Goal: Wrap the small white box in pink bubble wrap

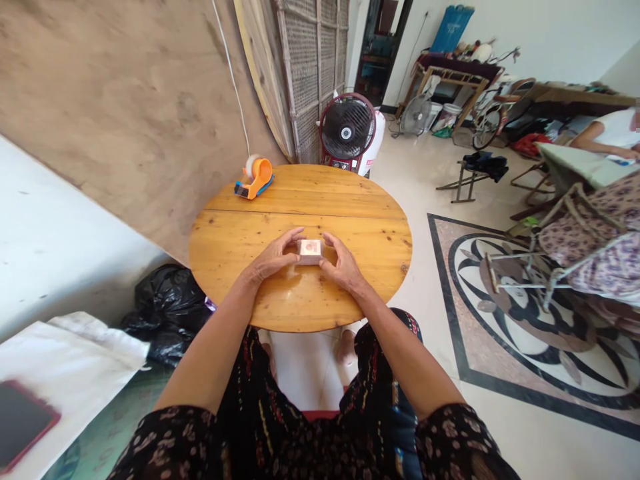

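Observation:
A small box (311,249) with a pale top, a reddish print on it and what looks like clear wrap lies on the round wooden table (360,193). From its left side my left hand (277,255) grips it, the thumb at the near corner and the fingers curved toward the far corner. My right hand (344,263) mirrors this on the right side, thumb against the near right corner. Between the two hands the box sits flat. An orange tape dispenser (259,179) with a roll of tape stands at the table's far left edge.
A dark red fan (347,130) stands just behind the table. Black plastic bags (170,300) lie at the left, near a white sheet (75,347) with a dark, red-edged device. A person (607,133) sits at another table at the far right, beyond a cloth-draped chair (590,247).

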The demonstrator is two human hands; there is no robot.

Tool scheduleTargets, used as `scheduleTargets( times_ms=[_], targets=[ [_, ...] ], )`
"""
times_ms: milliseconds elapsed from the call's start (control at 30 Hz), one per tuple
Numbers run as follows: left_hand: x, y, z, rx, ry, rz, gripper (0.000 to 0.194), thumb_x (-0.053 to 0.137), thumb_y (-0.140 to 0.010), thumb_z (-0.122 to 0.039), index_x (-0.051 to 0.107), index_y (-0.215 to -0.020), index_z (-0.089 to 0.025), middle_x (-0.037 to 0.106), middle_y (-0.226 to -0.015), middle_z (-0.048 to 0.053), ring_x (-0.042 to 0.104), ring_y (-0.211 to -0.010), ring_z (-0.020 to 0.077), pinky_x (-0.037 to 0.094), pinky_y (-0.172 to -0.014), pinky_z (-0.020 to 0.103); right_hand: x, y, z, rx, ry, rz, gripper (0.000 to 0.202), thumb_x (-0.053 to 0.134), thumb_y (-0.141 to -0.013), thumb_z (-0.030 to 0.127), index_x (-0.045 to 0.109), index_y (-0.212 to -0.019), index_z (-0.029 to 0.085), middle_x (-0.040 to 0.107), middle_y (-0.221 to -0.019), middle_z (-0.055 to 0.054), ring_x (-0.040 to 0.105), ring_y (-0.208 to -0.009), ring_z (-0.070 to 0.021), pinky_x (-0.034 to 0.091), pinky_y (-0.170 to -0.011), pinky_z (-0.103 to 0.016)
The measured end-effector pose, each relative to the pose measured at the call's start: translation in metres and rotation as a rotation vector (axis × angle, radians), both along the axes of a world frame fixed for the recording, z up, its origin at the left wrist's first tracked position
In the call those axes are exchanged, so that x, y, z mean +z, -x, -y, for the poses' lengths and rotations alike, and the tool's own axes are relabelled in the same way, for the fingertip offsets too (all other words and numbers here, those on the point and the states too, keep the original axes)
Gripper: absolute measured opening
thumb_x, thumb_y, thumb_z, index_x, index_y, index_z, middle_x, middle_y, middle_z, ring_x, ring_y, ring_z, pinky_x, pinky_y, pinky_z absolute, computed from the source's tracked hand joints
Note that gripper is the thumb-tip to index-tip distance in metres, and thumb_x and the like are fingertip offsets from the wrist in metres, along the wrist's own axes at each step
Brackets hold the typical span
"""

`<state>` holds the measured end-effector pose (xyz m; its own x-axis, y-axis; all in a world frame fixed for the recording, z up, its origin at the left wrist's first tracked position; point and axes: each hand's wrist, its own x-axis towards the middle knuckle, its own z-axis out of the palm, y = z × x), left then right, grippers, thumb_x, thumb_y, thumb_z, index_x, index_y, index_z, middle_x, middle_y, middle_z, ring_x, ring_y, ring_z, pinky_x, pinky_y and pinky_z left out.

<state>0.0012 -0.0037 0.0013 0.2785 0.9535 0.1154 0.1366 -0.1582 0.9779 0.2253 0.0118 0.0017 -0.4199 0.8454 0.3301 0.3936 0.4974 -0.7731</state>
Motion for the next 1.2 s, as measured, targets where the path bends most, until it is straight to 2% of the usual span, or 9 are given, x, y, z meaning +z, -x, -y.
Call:
scheduleTargets(
  times_ms=[133, 300, 433, 567, 700, 900, 1200],
  targets=[
    [0.004, 0.001, 0.001, 0.017, 0.017, 0.036, 0.086, 0.064, -0.067, -0.025, 0.034, -0.147, -0.016, 0.048, -0.142, 0.017, 0.045, -0.132, 0.0346, 0.036, -0.11, 0.051, -0.003, -0.003, -0.002, 0.008, -0.018, -0.064, 0.068, 0.058, -0.073, 0.024, 0.042, -0.139, 0.02, 0.053, -0.138, -0.012, 0.054, -0.124, -0.0299, 0.039, -0.109, -0.053],
    [0.006, 0.0, 0.003, 0.018, 0.031, 0.061, 0.085, 0.059, -0.064, -0.021, 0.036, -0.146, -0.018, 0.049, -0.141, 0.015, 0.045, -0.132, 0.0337, 0.037, -0.109, 0.051, -0.012, -0.004, -0.005, -0.07, 0.04, -0.176, 0.057, 0.052, -0.078, 0.02, 0.046, -0.135, 0.021, 0.054, -0.137, -0.011, 0.057, -0.119, -0.0262, 0.045, -0.104, -0.047],
    [0.006, 0.001, 0.002, 0.04, 0.03, 0.068, 0.085, 0.058, -0.062, -0.02, 0.038, -0.144, -0.018, 0.052, -0.139, 0.014, 0.047, -0.13, 0.0331, 0.036, -0.109, 0.052, -0.019, -0.004, -0.009, -0.094, 0.031, -0.236, 0.05, 0.049, -0.082, 0.02, 0.047, -0.132, 0.022, 0.056, -0.136, -0.01, 0.06, -0.114, -0.0251, 0.045, -0.104, -0.047],
    [0.005, 0.002, 0.001, 0.08, 0.017, 0.065, 0.083, 0.058, -0.061, -0.02, 0.041, -0.142, -0.016, 0.054, -0.136, 0.014, 0.049, -0.128, 0.0313, 0.035, -0.11, 0.051, -0.023, -0.003, -0.012, -0.133, 0.002, -0.225, 0.044, 0.044, -0.086, 0.022, 0.048, -0.13, 0.02, 0.06, -0.129, -0.012, 0.063, -0.109, -0.0243, 0.046, -0.103, -0.047],
    [0.004, 0.003, 0.0, 0.103, 0.004, 0.052, 0.08, 0.058, -0.062, -0.02, 0.043, -0.141, -0.014, 0.055, -0.135, 0.015, 0.05, -0.127, 0.0308, 0.038, -0.109, 0.049, -0.022, -0.002, -0.012, -0.149, -0.035, -0.188, 0.042, 0.041, -0.089, 0.021, 0.048, -0.129, 0.018, 0.068, -0.115, -0.012, 0.064, -0.108, -0.0236, 0.045, -0.102, -0.046],
    [0.003, 0.003, 0.0, 0.011, 0.004, 0.014, 0.079, 0.058, -0.065, -0.021, 0.042, -0.142, -0.016, 0.054, -0.138, 0.014, 0.048, -0.131, 0.0323, 0.039, -0.108, 0.05, -0.017, -0.002, -0.01, -0.176, -0.06, -0.103, 0.041, 0.04, -0.088, 0.019, 0.049, -0.128, 0.015, 0.072, -0.102, -0.01, 0.065, -0.099, -0.0239, 0.045, -0.1, -0.047],
    [0.001, 0.002, -0.002, 0.031, 0.023, 0.013, 0.081, 0.058, -0.062, -0.02, 0.043, -0.141, -0.016, 0.054, -0.138, 0.014, 0.048, -0.131, 0.0321, 0.038, -0.11, 0.049, -0.016, 0.0, -0.009, -0.099, -0.021, -0.065, 0.044, 0.04, -0.086, 0.015, 0.05, -0.128, 0.015, 0.074, -0.095, -0.007, 0.067, -0.093, -0.0203, 0.047, -0.099, -0.041]
  ],
)
